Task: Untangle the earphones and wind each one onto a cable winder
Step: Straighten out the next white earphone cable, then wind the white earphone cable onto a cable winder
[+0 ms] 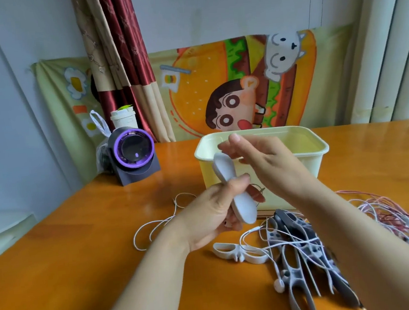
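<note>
My left hand (216,211) grips a pale grey cable winder (234,189) at its narrow waist and holds it upright above the table. My right hand (261,157) hovers just behind the winder's top with its fingers loosely spread; I cannot tell if a thin cord runs between them. A white earphone cable (153,227) trails in loops on the table left of my left wrist. More white earphones (278,285) lie tangled over a pile of grey and dark winders (296,258). A white winder (235,251) lies flat below my left hand.
A pale yellow plastic bin (297,143) stands behind my hands. Pink and red cables (391,214) are heaped at the right edge. A purple-ringed device (133,156), a paper cup (123,117) and a plastic bag stand at the back left of the orange table (84,266).
</note>
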`<state>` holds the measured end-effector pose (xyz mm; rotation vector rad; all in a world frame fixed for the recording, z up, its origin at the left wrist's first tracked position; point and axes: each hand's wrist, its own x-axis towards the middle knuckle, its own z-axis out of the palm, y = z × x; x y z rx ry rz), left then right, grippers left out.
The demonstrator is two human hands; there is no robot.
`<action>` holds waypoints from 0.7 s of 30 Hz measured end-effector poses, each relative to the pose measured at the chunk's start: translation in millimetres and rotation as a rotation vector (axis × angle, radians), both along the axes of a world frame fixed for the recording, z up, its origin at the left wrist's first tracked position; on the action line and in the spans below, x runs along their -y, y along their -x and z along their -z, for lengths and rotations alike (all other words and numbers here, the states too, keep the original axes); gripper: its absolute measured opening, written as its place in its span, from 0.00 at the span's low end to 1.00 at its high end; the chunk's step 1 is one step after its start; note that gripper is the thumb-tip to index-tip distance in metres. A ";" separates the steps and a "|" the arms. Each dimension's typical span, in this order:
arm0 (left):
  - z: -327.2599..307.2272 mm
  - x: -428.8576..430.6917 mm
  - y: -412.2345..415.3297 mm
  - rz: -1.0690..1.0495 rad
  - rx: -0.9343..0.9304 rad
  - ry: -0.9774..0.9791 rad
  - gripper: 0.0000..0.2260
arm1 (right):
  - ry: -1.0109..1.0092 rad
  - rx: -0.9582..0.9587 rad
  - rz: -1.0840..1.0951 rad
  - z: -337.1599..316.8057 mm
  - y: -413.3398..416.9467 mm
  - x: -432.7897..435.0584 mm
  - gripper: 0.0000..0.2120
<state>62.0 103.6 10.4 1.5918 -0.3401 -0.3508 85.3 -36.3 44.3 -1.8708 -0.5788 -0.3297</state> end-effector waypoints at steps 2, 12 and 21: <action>4.1 -0.5 -4.4 0.018 -0.064 0.184 0.12 | -0.031 -0.146 -0.123 2.9 -1.8 0.6 0.27; 12.9 -22.1 -8.2 -0.026 -0.057 0.329 0.15 | 0.264 -0.445 -0.344 8.9 4.7 -3.7 0.24; 17.0 -23.7 -10.0 -0.389 0.090 0.175 0.13 | 0.645 -0.182 -0.050 -1.6 4.9 13.6 0.13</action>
